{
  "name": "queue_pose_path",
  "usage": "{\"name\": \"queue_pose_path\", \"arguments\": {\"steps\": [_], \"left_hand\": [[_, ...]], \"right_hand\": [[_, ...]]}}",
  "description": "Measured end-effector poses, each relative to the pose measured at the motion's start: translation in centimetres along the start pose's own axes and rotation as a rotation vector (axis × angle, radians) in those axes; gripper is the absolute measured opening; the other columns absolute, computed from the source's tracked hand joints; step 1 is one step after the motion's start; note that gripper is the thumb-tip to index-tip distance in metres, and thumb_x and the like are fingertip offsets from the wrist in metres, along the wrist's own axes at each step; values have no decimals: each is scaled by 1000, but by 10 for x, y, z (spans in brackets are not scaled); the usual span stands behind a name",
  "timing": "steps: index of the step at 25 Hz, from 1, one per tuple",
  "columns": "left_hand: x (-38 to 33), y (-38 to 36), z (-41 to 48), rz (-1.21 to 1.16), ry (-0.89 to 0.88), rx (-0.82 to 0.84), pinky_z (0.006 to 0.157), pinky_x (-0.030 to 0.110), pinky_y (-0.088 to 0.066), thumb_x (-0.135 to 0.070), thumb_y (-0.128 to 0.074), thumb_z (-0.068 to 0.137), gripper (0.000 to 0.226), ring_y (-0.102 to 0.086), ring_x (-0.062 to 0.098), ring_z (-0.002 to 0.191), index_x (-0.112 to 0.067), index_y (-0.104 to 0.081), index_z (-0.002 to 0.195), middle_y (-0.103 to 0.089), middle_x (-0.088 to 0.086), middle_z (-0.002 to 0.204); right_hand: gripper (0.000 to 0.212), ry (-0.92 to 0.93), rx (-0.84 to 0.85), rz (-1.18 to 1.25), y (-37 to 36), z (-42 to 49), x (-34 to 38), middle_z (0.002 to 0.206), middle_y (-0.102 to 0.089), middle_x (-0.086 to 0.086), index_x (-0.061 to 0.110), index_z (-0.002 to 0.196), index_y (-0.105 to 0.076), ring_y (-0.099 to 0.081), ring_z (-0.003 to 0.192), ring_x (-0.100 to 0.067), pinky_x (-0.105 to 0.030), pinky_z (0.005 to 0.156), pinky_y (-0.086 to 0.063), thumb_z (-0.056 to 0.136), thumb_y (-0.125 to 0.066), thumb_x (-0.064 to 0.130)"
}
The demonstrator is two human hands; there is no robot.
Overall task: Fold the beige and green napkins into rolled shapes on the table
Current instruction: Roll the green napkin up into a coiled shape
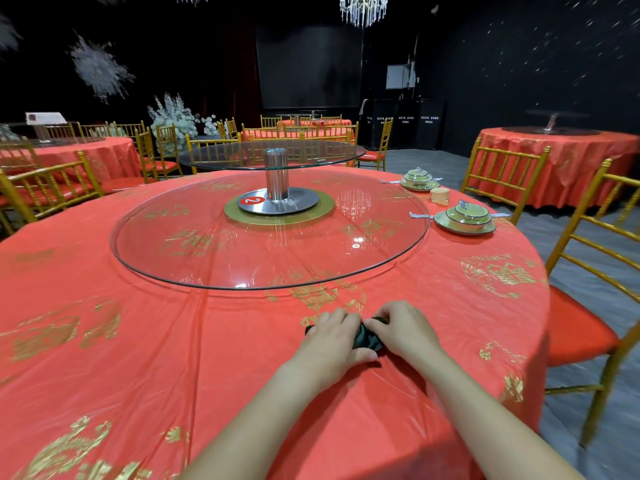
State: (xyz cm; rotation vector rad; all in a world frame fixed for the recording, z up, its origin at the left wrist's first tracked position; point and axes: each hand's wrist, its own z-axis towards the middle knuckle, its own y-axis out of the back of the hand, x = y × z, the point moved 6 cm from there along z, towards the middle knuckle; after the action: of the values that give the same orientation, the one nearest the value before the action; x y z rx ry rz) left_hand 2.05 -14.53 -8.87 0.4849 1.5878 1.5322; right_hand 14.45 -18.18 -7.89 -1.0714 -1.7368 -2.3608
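Green napkin [367, 337]: dark bundle, lower centre-right of frame, on worktop [173, 358] close to front edge.
Left hand [330, 341] curls over its left end, thumb tucked along near side.
Right hand [407, 329] grasps right end, fingertips on top.
Two-sided grip likely keeps roll tight while shaping.
Beige napkin [440, 196], already rolled, sits upper right between nearer bowl set [465, 220] and farther bowl set [419, 180], probably finished.
Hidden: most of green cloth under hands. Roll tightness and loose ends unreadable.

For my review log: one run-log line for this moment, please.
left hand: grips green napkin | right hand: grips green napkin | beige napkin: rolled, far right on table
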Motion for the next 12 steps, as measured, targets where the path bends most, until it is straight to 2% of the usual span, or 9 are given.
{"name": "queue_pose_path", "arguments": {"steps": [2, 4, 7, 9, 12], "left_hand": [[1, 1, -1, 15, 6, 1, 91, 35, -36, -54, -53, 86, 52, -39, 24, 108, -14, -46, 118, -45, 3, 117], [1, 2, -1, 27, 16, 7, 89, 34, -35, -53, -53, 87, 49, -39, 24, 107, -13, -46, 115, -45, 3, 116], [0, 2, 1, 27, 29, 29, 92, 36, -36, -55, -56, 84, 54, -39, 24, 109, -14, -47, 117, -46, 4, 117], [0, 1, 2, 26, 48, 53, 92, 36, -35, -57, -60, 79, 59, -39, 25, 110, -13, -47, 117, -46, 5, 117], [-2, 4, 4, 87, 88, 64, 90, 35, -34, -55, -63, 78, 58, -39, 26, 111, -12, -47, 114, -45, 6, 116]], "right_hand": [[24, 18, -22, -14, 3, 1, 0, 72, -60, -5, 17, 67, -61, -56, 76, -26, -29, 62, -35, 85, -62, 34], [26, 9, -49, 10, 5, 0, -4, 66, -55, -2, 16, 66, -62, -50, 71, -23, -28, 61, -30, 86, -62, 33], [34, -32, -27, 34, 2, -4, -11, 58, -50, 4, 22, 55, -52, -50, 69, -22, -28, 60, -31, 85, -63, 36], [35, -25, 6, -20, 3, -5, -12, 57, -52, 0, 16, 57, -57, -49, 65, -23, -31, 56, -32, 81, -66, 39], [44, -14, 19, -104, 6, -8, -15, 53, -43, -2, 14, 52, -43, -46, 65, -27, -32, 49, -26, 80, -68, 38]]}}
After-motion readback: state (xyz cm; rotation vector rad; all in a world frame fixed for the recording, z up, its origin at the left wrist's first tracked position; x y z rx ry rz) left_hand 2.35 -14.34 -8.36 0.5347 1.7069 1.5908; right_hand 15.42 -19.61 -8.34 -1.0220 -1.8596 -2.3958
